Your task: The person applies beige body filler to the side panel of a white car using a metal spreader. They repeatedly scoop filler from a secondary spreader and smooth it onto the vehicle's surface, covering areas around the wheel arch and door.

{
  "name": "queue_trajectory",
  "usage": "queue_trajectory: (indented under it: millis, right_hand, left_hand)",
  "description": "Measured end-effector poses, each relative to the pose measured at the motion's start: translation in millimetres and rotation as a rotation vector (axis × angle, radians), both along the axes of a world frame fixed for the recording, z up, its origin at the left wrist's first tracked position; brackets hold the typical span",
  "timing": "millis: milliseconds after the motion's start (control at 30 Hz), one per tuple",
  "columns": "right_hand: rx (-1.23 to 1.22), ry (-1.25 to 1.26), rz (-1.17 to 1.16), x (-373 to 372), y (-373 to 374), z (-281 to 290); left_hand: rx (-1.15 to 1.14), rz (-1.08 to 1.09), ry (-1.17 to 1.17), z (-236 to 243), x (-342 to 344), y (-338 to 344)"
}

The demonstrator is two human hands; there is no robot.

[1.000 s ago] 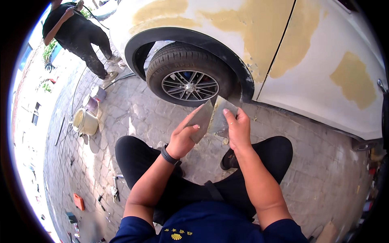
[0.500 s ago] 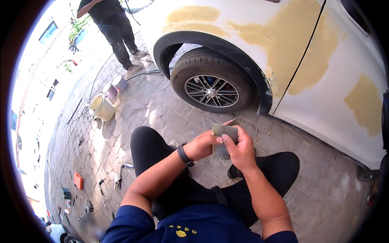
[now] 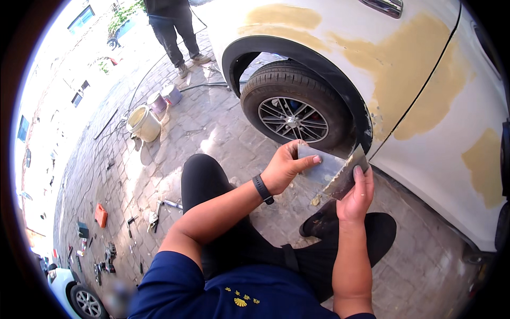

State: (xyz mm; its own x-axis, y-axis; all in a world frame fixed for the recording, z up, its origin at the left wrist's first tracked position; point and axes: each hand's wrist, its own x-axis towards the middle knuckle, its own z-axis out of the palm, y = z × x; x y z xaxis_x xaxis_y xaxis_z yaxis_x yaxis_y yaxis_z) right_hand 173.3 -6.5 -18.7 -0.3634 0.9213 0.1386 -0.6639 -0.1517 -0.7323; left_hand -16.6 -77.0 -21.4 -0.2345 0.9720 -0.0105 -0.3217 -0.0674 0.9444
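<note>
In front of the wheel, my left hand (image 3: 283,169) grips a flat grey putty spreader (image 3: 319,169), thumb on top and fingers hidden beneath. My right hand (image 3: 355,199) holds a second, darker putty spreader (image 3: 345,178) with a yellowish crusted edge. The two blades meet along that edge, the right one tilted up. Beyond them stands a white car (image 3: 414,21), its panels patched with yellowish filler (image 3: 396,64). My hands are nearest to its wheel (image 3: 292,119).
A dirty white bucket (image 3: 143,125) and smaller cans (image 3: 171,94) stand left of the wheel. Behind them a person (image 3: 172,32) in dark clothes stands near a hose. Tools and an orange case (image 3: 101,215) lie on the paving at left. Another car (image 3: 71,292) is at lower left.
The spreaders, bunched close together before, are now drawn apart and spread flat. My right hand has shifted to the right, and the view has turned slightly.
</note>
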Motion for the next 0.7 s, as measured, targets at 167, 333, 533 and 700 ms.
queue_trajectory:
  millis: [167, 333, 533, 700]
  right_hand:
    - [0.118, -0.282, -0.144, -2, 12, -22]
    - [-0.039, -0.248, -0.263, -17, 19, -22]
    - [-0.024, -0.348, -0.181, -46, 17, -51]
    - [0.132, -0.544, -0.016, -91, -19, -47]
  left_hand:
    - [0.004, -0.096, 0.077, 3, 2, -15]
    - [0.066, -0.133, 0.164, -8, 1, -21]
    - [0.085, -0.09, 0.325, -22, -17, -21]
    - [-0.105, -0.176, 0.298, -59, -44, -25]
